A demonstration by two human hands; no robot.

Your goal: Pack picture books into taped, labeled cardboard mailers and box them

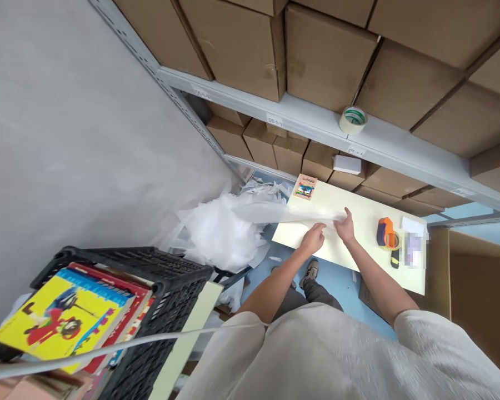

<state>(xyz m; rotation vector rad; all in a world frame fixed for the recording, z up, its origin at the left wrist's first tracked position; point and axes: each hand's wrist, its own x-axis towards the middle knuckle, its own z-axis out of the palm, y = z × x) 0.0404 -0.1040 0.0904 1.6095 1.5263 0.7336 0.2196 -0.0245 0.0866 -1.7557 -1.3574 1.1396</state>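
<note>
Hands (313, 240) (345, 226), two, at one white sheet (270, 213); one tape dispenser (385, 226).

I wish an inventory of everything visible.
sheet: one, translucent, at hands
sheet pile: one, white, beside table
table: one, cream, centre-right
booklet: one, orange-pink, table's far-left corner
tape dispenser: one, orange-purple, table
cutter: one, yellow-black, table
blurred item: one, purple-white, table
tape roll: one, whitish, shelf edge
shelving: one, grey, ahead
cartons: many, brown, shelves and right
small box: one, white, lower cartons
crate: one, black, left
books: several, multicoloured, in crate
cable: one, white, left
shirt: one, whitish, bottom
left hand, right hand: two, bare, sheet
</note>
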